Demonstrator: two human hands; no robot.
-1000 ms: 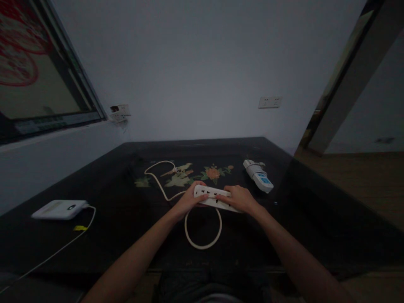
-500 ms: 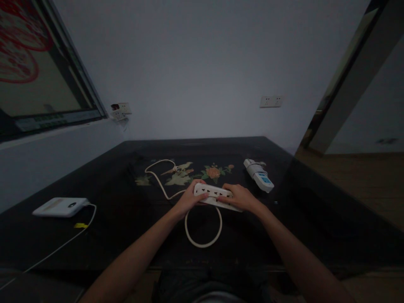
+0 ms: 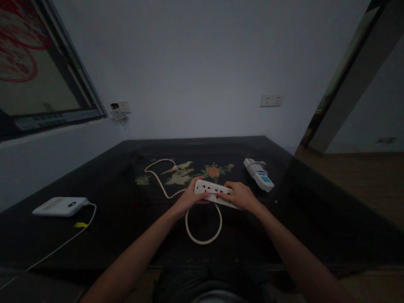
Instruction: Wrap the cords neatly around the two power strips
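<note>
Your left grip (image 3: pixel 190 197) is closed around the left end of the white power strip (image 3: pixel 213 188), and your right grip (image 3: pixel 241 195) is closed around its right end, both thumbs on the socketed face. You hold the strip at a slant, right end nearer you, over the dark surface (image 3: pixel 315 219); whether it touches is unclear. Its cord (image 3: pixel 203 243) makes a loop on your side of the strip and also winds out beyond its left end to the plug (image 3: pixel 175 167). Painted flowers (image 3: pixel 213 171) lie just beyond the strip. Past its right end sits a second extension block (image 3: pixel 259 176), wrapped in its own lead. Well left of the strip you have a white power bank (image 3: pixel 59 207) with a thin cable (image 3: pixel 67 241).
</note>
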